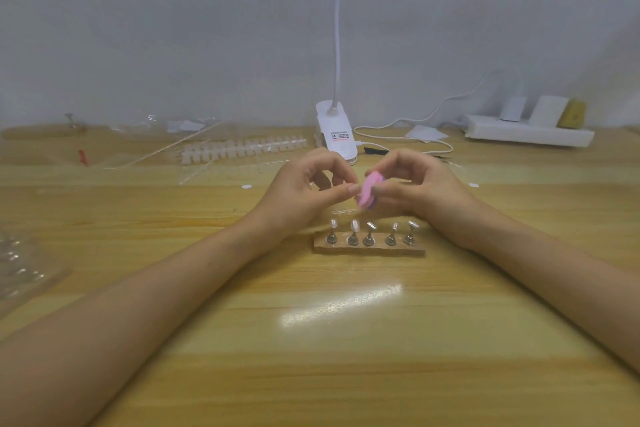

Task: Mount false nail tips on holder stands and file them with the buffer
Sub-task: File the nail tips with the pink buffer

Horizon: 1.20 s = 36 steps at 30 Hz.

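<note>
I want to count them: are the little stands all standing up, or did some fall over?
All standing. Five stands rise upright in a row on the base; none lies on its side.

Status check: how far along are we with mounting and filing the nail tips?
Done: all five holder stands on the wooden base carry a nail tip. In hand: the right hand grips the pink buffer behind the row; fingertips of the left hand meet it, but blur hides whether they pinch a tip. Left: filing the mounted tips; which are already filed cannot be told.
</note>
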Available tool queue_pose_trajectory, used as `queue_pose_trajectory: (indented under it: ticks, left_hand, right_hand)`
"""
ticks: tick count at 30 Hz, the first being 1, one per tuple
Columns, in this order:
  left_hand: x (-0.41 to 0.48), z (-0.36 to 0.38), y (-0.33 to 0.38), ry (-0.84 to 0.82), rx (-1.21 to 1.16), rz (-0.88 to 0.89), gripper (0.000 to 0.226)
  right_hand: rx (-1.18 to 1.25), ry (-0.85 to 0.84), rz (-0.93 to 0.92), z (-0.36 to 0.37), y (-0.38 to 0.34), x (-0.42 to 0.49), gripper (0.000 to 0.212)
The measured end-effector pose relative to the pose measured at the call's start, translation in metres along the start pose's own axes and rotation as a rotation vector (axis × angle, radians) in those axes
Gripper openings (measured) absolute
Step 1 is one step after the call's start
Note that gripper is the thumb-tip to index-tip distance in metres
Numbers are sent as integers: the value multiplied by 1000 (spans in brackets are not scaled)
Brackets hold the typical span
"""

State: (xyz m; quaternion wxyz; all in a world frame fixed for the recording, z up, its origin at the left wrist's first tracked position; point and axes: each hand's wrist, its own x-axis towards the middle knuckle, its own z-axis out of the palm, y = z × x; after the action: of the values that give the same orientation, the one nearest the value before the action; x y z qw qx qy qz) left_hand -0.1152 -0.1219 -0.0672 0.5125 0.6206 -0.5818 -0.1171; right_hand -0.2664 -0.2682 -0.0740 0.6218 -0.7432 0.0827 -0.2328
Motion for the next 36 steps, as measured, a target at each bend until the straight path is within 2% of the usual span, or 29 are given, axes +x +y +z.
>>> queue_pose_trajectory:
  ticks: [2, 6, 9, 13, 16, 19, 23, 26, 27, 30, 36]
  left_hand:
    - [0, 1, 0, 7, -4, -2, 13]
    - [0, 1, 1, 5, 6, 3, 10]
    - [0, 1, 0, 14, 2, -3, 9]
    - [0, 1, 0, 15, 4, 21, 9]
    - [0, 0, -2, 23, -5, 19, 9]
    - [0, 0, -2, 16, 12, 35, 10]
    - [0, 0, -3, 46, -18, 37, 9]
    - [1, 0, -4, 62, -22, 46, 7]
    - [1, 0, -3, 59, -21, 49, 7]
    - [0, 0, -4, 62, -22, 45, 6]
    - [-1, -1, -1, 83, -49, 53, 6]
  right_hand:
    - [84, 83, -3, -3, 0, 1, 23]
    - [-42, -48, 1, 1, -1, -1, 18]
    - [67, 98, -10, -2, 0, 0, 22]
    - [-55, -46, -4, 2, 0, -1, 15]
    - [44, 84, -1, 0, 1, 0, 21]
    - [1, 45, 23, -2, 2, 2, 26]
    - [24, 91, 29, -2, 1, 1, 30]
    - [-24, -65, 11, 4, -2, -2, 19]
    - [-21, -63, 3, 5, -2, -3, 17]
    - [11, 88, 10, 2, -3, -1, 26]
    - [-30, 34, 18, 2, -4, -1, 22]
